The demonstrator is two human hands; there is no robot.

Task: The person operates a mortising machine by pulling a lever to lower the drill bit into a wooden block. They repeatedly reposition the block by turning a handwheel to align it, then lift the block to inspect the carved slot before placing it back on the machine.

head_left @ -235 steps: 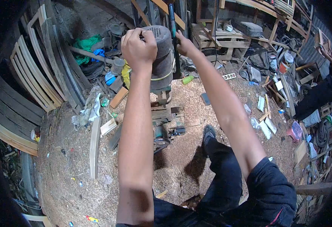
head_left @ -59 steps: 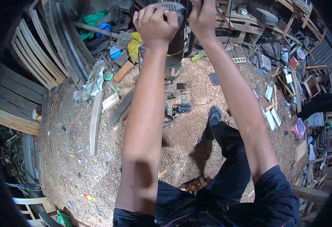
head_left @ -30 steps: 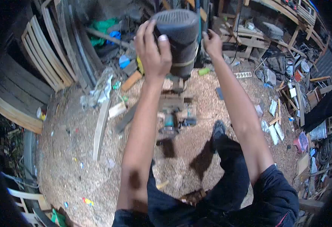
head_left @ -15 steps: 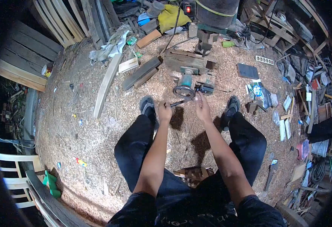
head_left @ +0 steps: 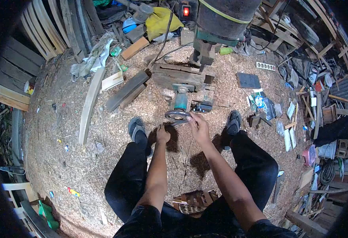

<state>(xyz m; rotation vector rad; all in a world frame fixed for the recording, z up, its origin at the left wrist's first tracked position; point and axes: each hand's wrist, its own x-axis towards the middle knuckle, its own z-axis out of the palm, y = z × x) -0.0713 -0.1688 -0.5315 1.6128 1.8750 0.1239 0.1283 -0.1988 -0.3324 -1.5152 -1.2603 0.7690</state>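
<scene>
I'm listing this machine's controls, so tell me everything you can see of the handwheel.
The handwheel is round, dark and apparently metal, with a rim that shows some shine. It sits at the near end of a green cylindrical part, low on the machine, and looks oval from this angle. Fingers of the right hand are at its right edge, apparently touching it; the left hand is near its lower left, seemingly apart.

The left arm (head_left: 156, 174) reaches forward and down, the left hand (head_left: 163, 135) loosely curled — the right arm (head_left: 230, 180) angles inward, the right hand (head_left: 199, 129) slightly farther forward, fingers (head_left: 196, 118) bent.
</scene>
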